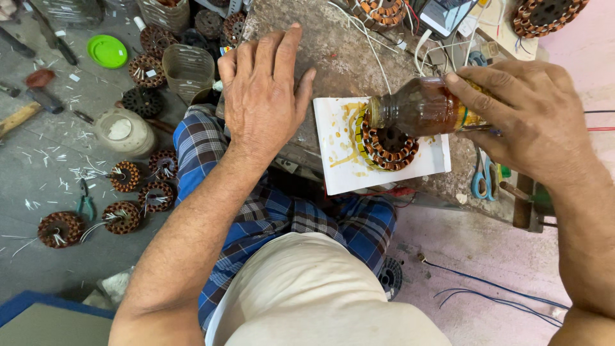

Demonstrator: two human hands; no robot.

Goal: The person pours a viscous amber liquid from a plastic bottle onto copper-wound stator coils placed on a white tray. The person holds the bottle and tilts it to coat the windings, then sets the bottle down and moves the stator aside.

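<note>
Right hand point(532, 118) grips a brown bottle point(419, 106), tipped on its side, mouth over a copper-wound stator point(387, 146). Left hand point(262, 90) lies flat and spread on the bench point(339, 57), holding nothing. Stator sits on a white tile point(339, 173) at the bench's near edge, tile streaked with amber liquid. Blue-handled scissors point(482, 179) lie just right of the tile, under the right wrist. More stators point(122, 216) scattered on the grey floor point(38, 166) at left, beside a green lid point(107, 50), clear plastic jars point(187, 67) and wire clippings.
</note>
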